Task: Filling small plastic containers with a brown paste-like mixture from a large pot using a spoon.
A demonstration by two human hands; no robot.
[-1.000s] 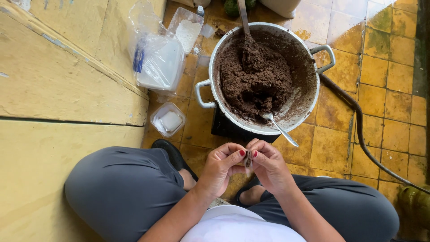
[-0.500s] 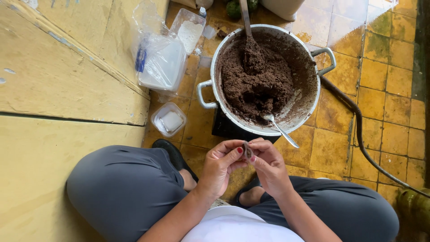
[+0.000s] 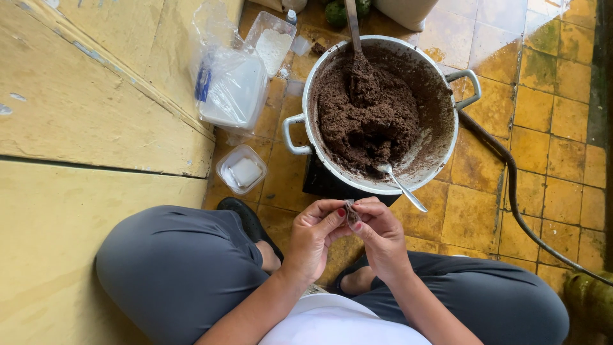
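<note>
My left hand [image 3: 315,237] and my right hand [image 3: 381,235] meet just below the pot, fingertips pinched together on a small clear wrapper with a brown lump [image 3: 350,211] in it. A large white two-handled pot [image 3: 449,137] sits on a dark stand in front of my knees, filled with a dark brown paste [image 3: 365,118]. A metal spoon [image 3: 400,186] leans over the pot's near rim with its bowl in the paste. A long-handled stirrer [image 3: 354,35] stands in the paste at the far side.
A clear plastic bag of containers [image 3: 231,89] and a tub of white powder [image 3: 271,43] lie left of the pot. A small lidded tub [image 3: 241,170] rests by my left knee. A black hose [image 3: 514,191] runs along the yellow tiles on the right. A yellow wall [image 3: 83,115] is at the left.
My hands stayed together below the pot, and the fingers have shifted slightly around the small wrapper. The pot and spoons have not moved.
</note>
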